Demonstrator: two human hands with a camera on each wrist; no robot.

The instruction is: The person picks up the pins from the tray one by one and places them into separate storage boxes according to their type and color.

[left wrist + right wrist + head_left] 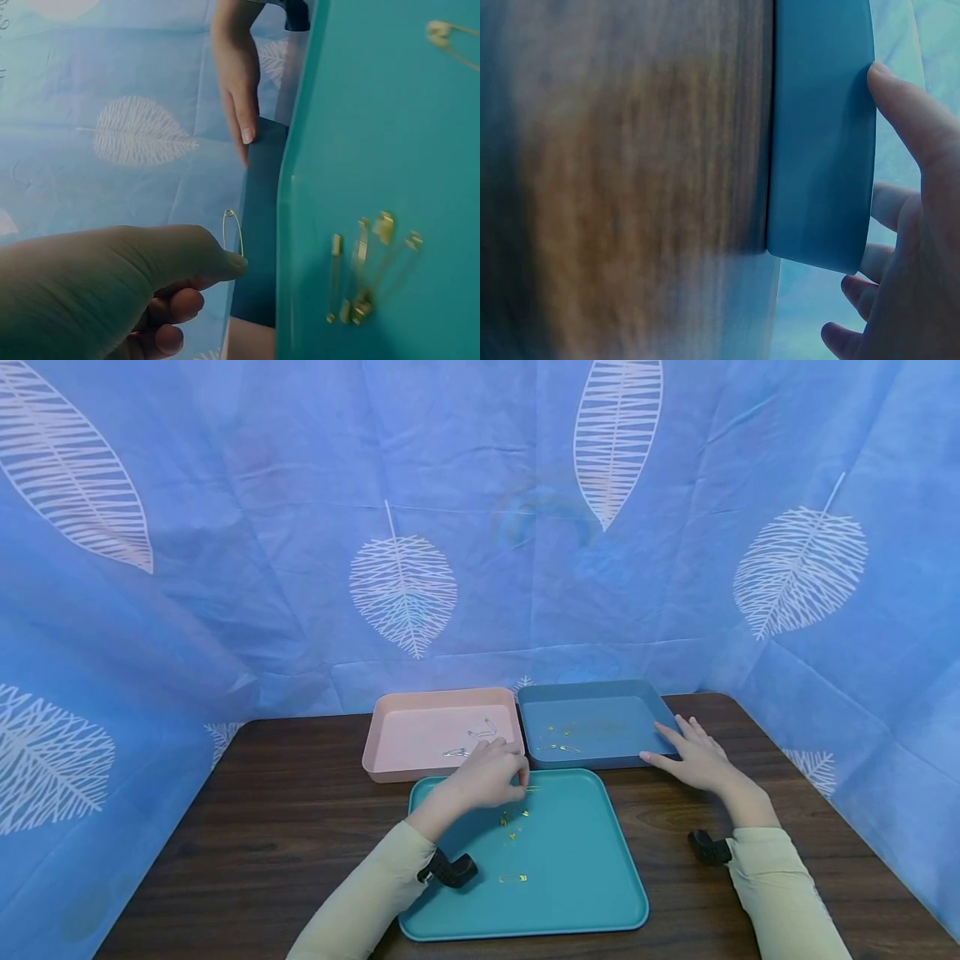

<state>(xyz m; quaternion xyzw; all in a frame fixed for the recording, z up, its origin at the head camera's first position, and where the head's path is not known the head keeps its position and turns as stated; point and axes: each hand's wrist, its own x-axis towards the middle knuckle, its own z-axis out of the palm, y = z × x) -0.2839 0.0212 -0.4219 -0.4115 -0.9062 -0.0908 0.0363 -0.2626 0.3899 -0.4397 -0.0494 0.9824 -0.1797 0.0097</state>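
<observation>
My left hand (pixel 487 774) hovers over the far left part of the teal tray (pixel 570 852). In the left wrist view its thumb and index finger pinch a gold safety pin (pixel 229 214), whose looped end points up past the fingertips. Several more gold safety pins (pixel 361 259) lie on the teal tray; one lone safety pin (pixel 513 878) is near the tray's middle. My right hand (pixel 697 756) rests at the right front corner of the blue tray (pixel 600 695), thumb and fingers spread and touching its rim.
A pink tray (pixel 405 735) with several silver safety pins (pixel 482 727) stands left of the blue tray. A few gold safety pins (pixel 558 747) lie in the blue tray. All trays sit on a dark wooden table (pixel 300 827), with a blue leaf-print cloth (pixel 480 593) hanging behind.
</observation>
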